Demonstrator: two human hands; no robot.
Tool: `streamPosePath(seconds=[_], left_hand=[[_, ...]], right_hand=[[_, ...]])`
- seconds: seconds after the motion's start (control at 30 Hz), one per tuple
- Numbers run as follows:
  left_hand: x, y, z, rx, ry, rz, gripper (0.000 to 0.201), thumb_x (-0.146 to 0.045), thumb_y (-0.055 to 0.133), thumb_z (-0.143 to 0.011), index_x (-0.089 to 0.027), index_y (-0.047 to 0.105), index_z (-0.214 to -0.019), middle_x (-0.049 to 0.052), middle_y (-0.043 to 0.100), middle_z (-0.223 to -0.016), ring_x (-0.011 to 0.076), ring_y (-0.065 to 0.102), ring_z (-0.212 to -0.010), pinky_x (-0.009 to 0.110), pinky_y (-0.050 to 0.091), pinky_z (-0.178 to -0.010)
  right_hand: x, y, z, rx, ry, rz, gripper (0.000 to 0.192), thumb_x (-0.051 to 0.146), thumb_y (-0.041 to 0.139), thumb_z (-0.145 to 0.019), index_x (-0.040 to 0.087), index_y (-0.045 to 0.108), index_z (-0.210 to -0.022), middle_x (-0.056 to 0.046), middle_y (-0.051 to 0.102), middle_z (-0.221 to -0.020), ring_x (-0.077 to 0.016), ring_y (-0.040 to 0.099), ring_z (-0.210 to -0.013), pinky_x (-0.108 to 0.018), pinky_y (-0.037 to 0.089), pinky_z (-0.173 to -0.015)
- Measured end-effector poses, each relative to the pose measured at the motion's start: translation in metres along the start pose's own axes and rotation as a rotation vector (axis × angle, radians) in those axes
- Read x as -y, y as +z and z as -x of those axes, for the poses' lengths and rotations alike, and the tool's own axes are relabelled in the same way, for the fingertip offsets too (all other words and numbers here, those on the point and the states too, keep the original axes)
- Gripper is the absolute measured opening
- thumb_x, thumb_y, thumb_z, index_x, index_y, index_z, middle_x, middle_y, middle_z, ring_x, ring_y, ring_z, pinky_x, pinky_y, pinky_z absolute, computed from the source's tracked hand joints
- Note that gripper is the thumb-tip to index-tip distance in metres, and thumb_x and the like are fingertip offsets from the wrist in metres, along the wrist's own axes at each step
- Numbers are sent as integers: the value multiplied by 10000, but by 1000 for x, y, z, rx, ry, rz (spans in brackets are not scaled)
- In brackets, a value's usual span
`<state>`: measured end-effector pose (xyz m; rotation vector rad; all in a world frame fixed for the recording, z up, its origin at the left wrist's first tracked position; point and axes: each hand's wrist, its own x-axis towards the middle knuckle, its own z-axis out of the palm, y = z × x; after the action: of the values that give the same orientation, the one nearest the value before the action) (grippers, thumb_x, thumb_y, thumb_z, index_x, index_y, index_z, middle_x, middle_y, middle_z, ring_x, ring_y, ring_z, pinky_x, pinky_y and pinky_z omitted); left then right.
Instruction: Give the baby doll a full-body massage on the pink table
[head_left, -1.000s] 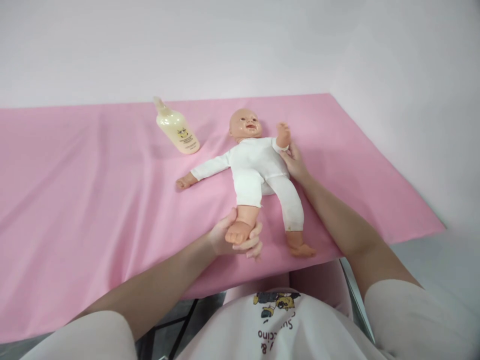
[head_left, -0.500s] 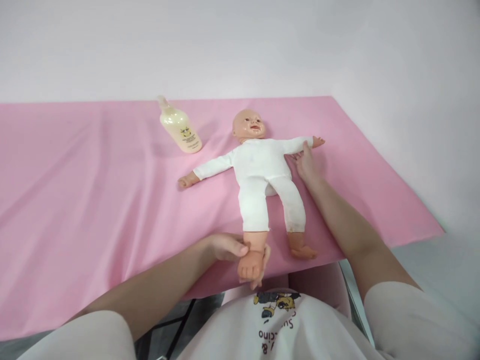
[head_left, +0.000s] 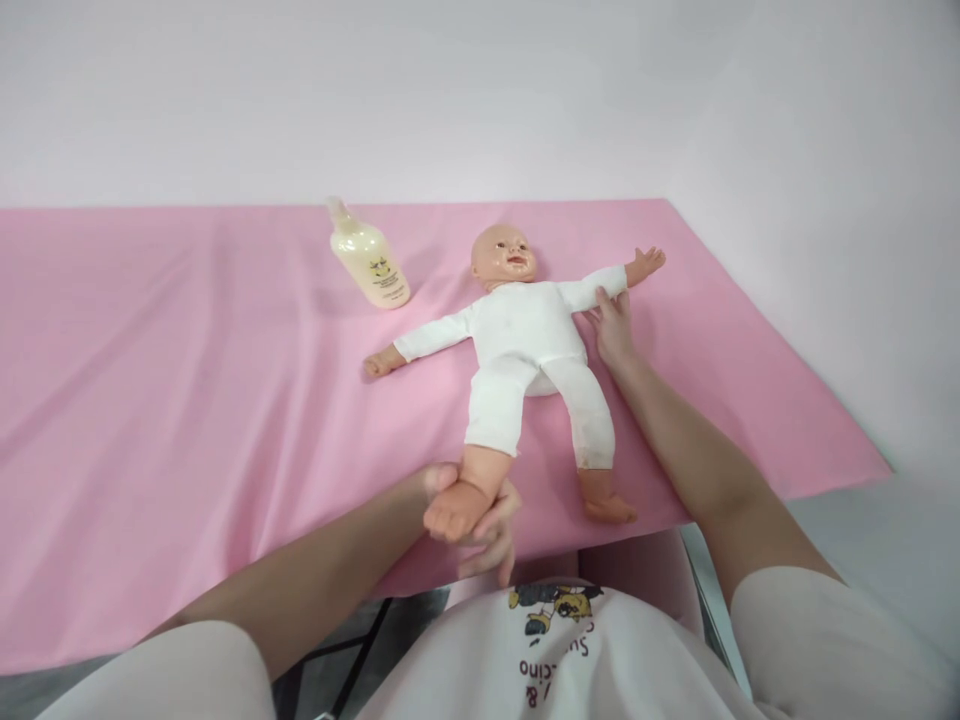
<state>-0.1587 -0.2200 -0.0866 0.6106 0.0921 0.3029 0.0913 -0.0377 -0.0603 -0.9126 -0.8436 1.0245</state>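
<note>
A baby doll in a white one-piece suit lies on its back on a surface covered by a pink cloth, seen from above by the person handling it. The doll's bald head points away from the person toward a plain white wall, its arms are spread out to either side, and its bare feet point toward the near edge of the surface. The person's left hand is at the near edge, its fingers curled around the doll's bare foot on the left side of the view and gripping it, with that leg angled toward the left. The doll's other foot rests on the cloth just to the right, apart from that hand. The person's right hand lies beside the doll's torso, fingers loosely extended, with the fingertips touching the white sleeve of the doll's outstretched arm; it does not wrap around the sleeve. To the left of the doll's head, near but not touching it, a cream-coloured bottle lies tilted on the cloth, its narrow top pointing toward the wall. At the bottom of the view, the person's pale shirt with a small printed design is visible.
</note>
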Motion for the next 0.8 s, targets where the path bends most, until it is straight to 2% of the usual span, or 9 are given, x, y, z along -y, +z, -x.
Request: streamPosePath(seconds=[0.07,0.1,0.2,0.33,0.4,0.5,0.6,0.7,0.8], left_hand=[[-6,1,-1,232,6,13,676,-957,596,-577,-286,521,-603,-41,287,-295,217,455,-380,482,559,-701],[-11,3,-2,243,46,28,666,-944,542,-672,-281,513,-619,-57,250,-288,193,405,-385,454,548,-715],[-25,11,-7,2,184,79,614,-833,525,-834,-256,478,-631,-86,163,-313,143,273,-435,356,496,-720],[-32,21,-13,-210,187,107,582,-751,587,-860,-230,472,-627,-86,154,-366,125,222,-470,288,425,-650],[-32,25,-15,-316,179,112,557,-715,592,-874,-221,494,-637,-84,149,-386,120,217,-476,278,413,-632],[-32,30,-15,-425,195,133,536,-655,536,-943,-200,540,-659,-80,121,-412,110,223,-480,256,400,-620],[-31,31,-14,-384,186,134,554,-683,548,-927,-194,547,-667,-82,131,-408,114,268,-476,255,409,-612],[-29,30,-12,-233,133,113,550,-716,569,-894,-200,547,-703,-80,203,-395,136,331,-478,283,443,-621],[-23,30,-9,-109,78,49,519,-702,589,-874,-194,575,-766,-61,338,-436,158,419,-513,324,472,-661]], right_hand=[[-4,1,2,72,-88,69,377,394,668,-891,344,584,-1256,9,702,-1274,-178,677,-1216,-399,568,-1094],[-5,1,3,111,-119,97,348,400,694,-870,329,617,-1202,3,713,-1226,-189,676,-1200,-406,548,-1113],[-6,2,7,231,-175,190,298,414,759,-820,310,691,-1091,-11,727,-1154,-226,653,-1215,-436,473,-1184],[1,0,12,493,-369,528,261,463,716,-868,336,757,-1093,-30,707,-1265,-288,563,-1335,-517,336,-1267],[4,-2,12,584,-449,674,253,477,668,-901,335,780,-1078,-49,703,-1275,-313,566,-1312,-549,328,-1250],[4,-3,10,627,-513,762,286,486,591,-947,335,786,-1092,-61,693,-1289,-319,573,-1290,-559,349,-1214],[0,-3,10,614,-536,760,297,488,575,-959,333,777,-1112,-63,696,-1282,-316,583,-1278,-556,360,-1202],[-8,-3,9,546,-525,687,309,518,610,-944,327,752,-1141,-65,705,-1265,-312,589,-1278,-554,372,-1208],[-15,-3,7,434,-466,512,383,554,658,-917,297,698,-1199,-81,696,-1299,-298,601,-1285,-527,423,-1192]])
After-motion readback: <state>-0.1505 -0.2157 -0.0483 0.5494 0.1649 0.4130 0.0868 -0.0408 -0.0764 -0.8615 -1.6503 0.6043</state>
